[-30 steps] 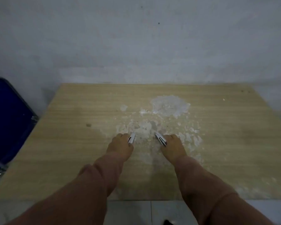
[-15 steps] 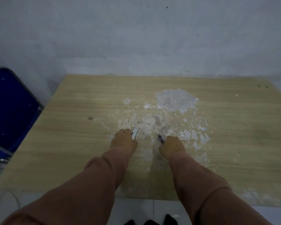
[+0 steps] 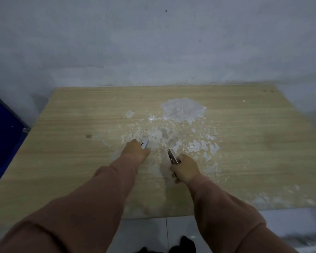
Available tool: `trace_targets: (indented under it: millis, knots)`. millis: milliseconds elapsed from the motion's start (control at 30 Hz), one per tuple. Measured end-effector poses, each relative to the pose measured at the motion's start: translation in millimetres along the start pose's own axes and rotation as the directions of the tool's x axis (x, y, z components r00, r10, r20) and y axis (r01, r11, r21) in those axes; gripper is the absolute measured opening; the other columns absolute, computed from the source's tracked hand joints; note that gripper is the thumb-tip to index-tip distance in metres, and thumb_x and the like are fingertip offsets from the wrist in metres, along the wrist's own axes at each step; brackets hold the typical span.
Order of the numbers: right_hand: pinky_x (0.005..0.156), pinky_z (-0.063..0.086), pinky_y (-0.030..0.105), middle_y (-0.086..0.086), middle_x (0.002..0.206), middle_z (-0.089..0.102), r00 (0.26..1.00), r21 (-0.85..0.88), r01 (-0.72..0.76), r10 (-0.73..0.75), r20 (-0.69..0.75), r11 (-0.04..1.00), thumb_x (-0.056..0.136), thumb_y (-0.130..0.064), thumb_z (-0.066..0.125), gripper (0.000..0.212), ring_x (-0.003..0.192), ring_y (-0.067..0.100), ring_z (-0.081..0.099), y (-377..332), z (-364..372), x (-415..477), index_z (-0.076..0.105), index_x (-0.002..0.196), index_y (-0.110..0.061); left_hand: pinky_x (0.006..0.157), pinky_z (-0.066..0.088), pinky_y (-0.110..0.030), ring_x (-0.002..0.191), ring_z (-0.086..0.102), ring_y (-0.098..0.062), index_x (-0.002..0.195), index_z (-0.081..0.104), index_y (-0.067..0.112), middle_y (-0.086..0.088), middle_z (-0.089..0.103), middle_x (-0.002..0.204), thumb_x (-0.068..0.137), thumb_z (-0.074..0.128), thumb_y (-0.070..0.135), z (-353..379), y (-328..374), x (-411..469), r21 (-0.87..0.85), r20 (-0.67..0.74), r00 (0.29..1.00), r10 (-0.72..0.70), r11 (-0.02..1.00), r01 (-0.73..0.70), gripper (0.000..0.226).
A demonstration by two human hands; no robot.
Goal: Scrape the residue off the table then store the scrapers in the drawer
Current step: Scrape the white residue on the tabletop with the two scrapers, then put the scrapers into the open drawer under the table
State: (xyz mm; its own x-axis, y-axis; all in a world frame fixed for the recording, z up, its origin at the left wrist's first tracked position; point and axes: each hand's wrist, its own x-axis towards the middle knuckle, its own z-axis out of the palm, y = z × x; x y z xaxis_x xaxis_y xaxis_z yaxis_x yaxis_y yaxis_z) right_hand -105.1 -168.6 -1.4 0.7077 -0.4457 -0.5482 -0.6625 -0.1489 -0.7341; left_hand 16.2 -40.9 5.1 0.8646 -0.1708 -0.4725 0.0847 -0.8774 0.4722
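Note:
A pale wooden table carries white dried residue: a thick patch toward the back and scattered flakes nearer me. My left hand is closed around a small metal scraper, whose blade rests on the flakes. My right hand grips a second metal scraper, its blade angled up and to the left above the table surface. Both hands sit side by side near the middle of the table. No drawer shows in this view.
A blue folding chair stands at the table's left edge. A grey wall runs behind the table. More white smears lie near the front right edge. Pale floor tiles show below.
My right hand has drawn back toward me with its scraper. My left hand has stayed about where it was on the flakes. The camera has shifted a little.

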Motion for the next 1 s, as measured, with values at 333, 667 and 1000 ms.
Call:
trace_targets:
  millis: [333, 667, 1000]
  knots:
    - [0.048, 0.05, 0.029, 0.01, 0.074, 0.056, 0.967, 0.505, 0.094, 0.041, -0.25, 0.858, 0.092, -0.015, 0.053, 0.016, 0.06, 0.02, 0.056, 12.9, -55.6, -43.1, 0.059, 0.1, -0.002, 0.053, 0.048, -0.026, 0.064, 0.056, -0.015, 0.103, 0.052, 0.013, -0.003, 0.063, 0.081, 0.094, 0.056, 0.029, 43.0, 73.2, -73.9, -0.645, 0.389, 0.881, 0.27, 0.763, 0.051, 0.018]
    - [0.051, 0.052, 0.031, 0.015, 0.08, 0.06, 0.91, 0.623, 0.102, 0.18, -0.374, 0.776, 0.092, -0.018, 0.051, 0.016, 0.067, 0.026, 0.057, 99.5, -155.7, -75.9, 0.057, 0.08, -0.009, 0.055, 0.048, -0.028, 0.067, 0.058, -0.016, 0.128, 0.045, 0.003, -0.005, 0.062, 0.084, 0.099, 0.044, 0.008, 142.5, 150.3, -141.0, -0.64, 0.536, 0.769, 0.348, 0.762, 0.101, 0.029]
    - [0.058, 0.06, 0.039, 0.017, 0.076, 0.059, 0.859, 0.703, -0.019, 0.371, -0.352, 0.711, 0.084, -0.011, 0.053, 0.012, 0.068, 0.028, 0.062, 225.4, -242.1, -98.3, 0.058, 0.082, 0.0, 0.059, 0.049, -0.027, 0.072, 0.058, -0.017, 0.122, 0.05, 0.008, -0.005, 0.061, 0.09, 0.098, 0.044, 0.009, 287.3, 195.0, -216.0, -0.515, 0.629, 0.734, 0.257, 0.844, 0.146, 0.025]
